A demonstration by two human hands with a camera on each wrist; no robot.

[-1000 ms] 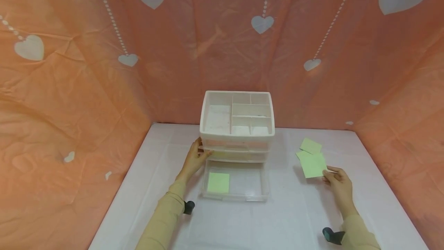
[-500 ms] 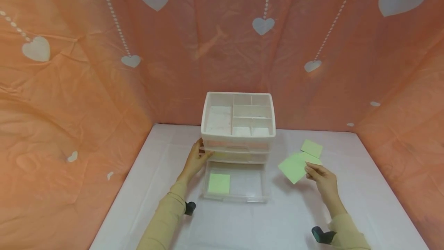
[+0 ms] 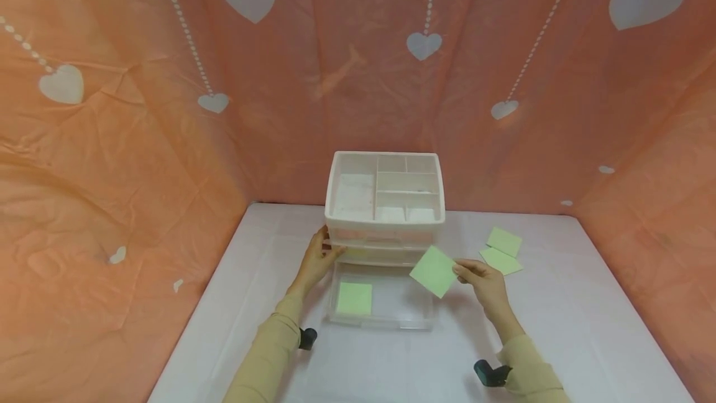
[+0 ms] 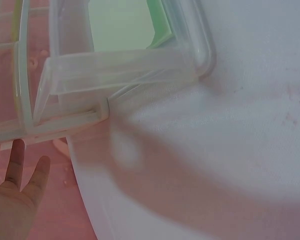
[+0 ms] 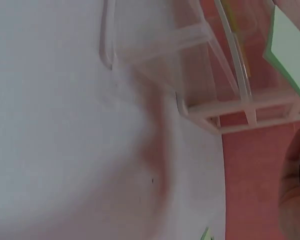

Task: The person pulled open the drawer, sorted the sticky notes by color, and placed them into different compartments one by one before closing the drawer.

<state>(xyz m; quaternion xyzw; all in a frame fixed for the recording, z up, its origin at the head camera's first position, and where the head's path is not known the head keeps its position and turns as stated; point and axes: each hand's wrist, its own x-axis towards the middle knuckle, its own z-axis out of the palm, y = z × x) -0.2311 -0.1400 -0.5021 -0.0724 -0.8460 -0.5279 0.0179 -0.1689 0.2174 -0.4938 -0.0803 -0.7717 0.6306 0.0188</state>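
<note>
A small plastic drawer unit [image 3: 385,224] with a white top tray stands mid-table, its clear bottom drawer [image 3: 386,322] pulled out. In that drawer's left side lies a light green sticky note pad [image 3: 355,298]. My left hand [image 3: 314,261] rests against the unit's left side, thumb toward the front; its fingers look fairly straight in the left wrist view. Between thumb and fingers my right hand [image 3: 485,285] pinches another green sticky note pad [image 3: 435,271], held above the drawer's right end. Its thickness shows in the right wrist view.
Two more green sticky note pads [image 3: 503,252] lie on the white table [image 3: 565,303], right of the unit, the pieces touching or overlapping. An orange curtain [image 3: 291,79] with white hearts surrounds the table at the back and sides.
My right hand has moved left with the pinched pad, from beside the other pads to over the open drawer. My left hand stays at the unit's side.
</note>
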